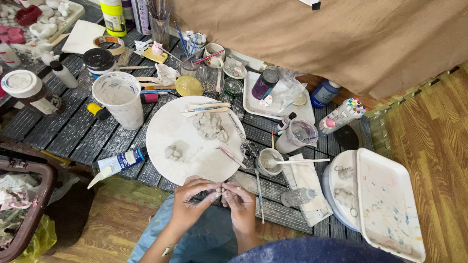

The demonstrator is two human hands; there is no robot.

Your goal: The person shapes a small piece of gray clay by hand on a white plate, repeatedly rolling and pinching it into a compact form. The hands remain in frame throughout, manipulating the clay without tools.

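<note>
Far left: a dark bin [19, 209] with crumpled scraps inside, a yellow bag [39, 238] beside it. Above, on the slatted table [58, 126], a brown jar [29, 90] with a white lid, a small white bottle [63, 73], a black-lidded tub [99, 61], a roll of tape [109, 44]. Near these, a paint-smeared white cup [121, 103], upright, and a yellow-capped marker [99, 111] just beside it. At the table's near edge, a blue-and-white tube [117, 163], lying flat, nozzle toward the left.

In the middle, a round white board [195, 146] carrying a small clay lump [173, 153], a larger clay lump [210, 125] and a few wooden sticks [207, 107] along its far rim. Behind, a cup of brushes [160, 24].

Below the board's near edge, left hand [187, 202] and right hand [239, 204], fingertips meeting. Fingers curled in, pinched together around a small pale bit [220, 187], mostly hidden between the tips; what it is, cannot tell. Held just off the board's rim, above the lap.

Right of the hands, a thin tool [259, 195] lying on the table, a small bowl [269, 160] with a white spoon [302, 160] resting in it, a clear cup [297, 136], a small plastic bottle [297, 196] on its side over a white cloth [307, 180]. Further back, a white tray [280, 104] holding a purple bottle [264, 84], a blue bottle [324, 92] near it, a pack of markers [342, 114].

Far right: a paint-stained white tray [387, 204] overlapping a round plate [336, 195] with pale clay pieces.
</note>
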